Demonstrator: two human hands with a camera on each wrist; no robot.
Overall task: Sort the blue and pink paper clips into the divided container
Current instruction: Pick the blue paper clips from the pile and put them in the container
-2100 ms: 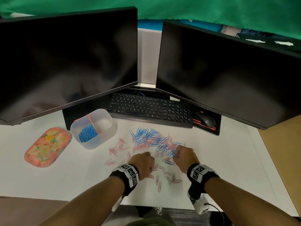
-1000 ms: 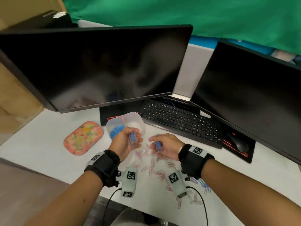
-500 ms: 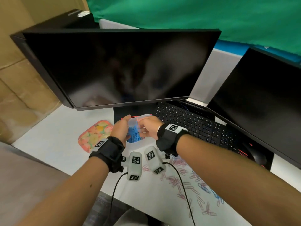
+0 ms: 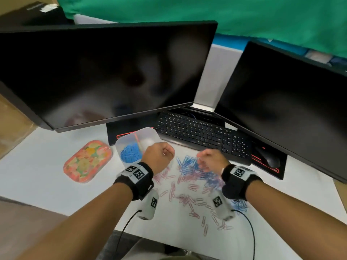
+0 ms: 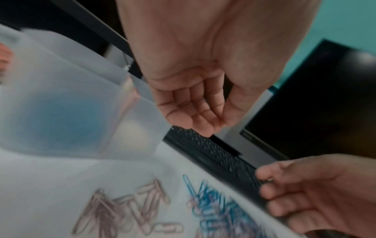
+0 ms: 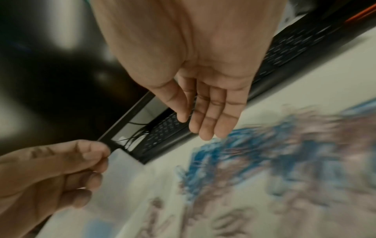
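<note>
Blue clips already fill one compartment of the divided container [image 4: 138, 145], the one on its left side in the head view; the compartment on the other side of the pink divider looks empty. The container stands on the white counter [image 4: 47, 184], in front of the left monitor [image 4: 105, 72] and just left of the keyboard [image 4: 202, 134].

Progress, as a judgement: sorting is partly done. A mixed pile of blue paper clips [image 4: 189, 163] and pink paper clips [image 4: 185, 198] lies loose on the counter. No pink clip appears sorted, so most of the work is left.

Hand state:
- left hand [image 4: 159, 155]: above the counter just beside the container's near wall, fingers loosely curled, palm bare, holding nothing in the left wrist view.
- right hand [image 4: 211, 160]: above the blue part of the pile, fingers nearly straight and relaxed, holding nothing in the right wrist view.

Materials and shapes:
- Container: frosted translucent plastic, rounded corners, thin walls.
- Clips: thin looped wire with a coloured coating; they overlap and may tangle.
- Lid [image 4: 87, 160]: flat, rounded, with a fruit print, lying left of the container.
</note>
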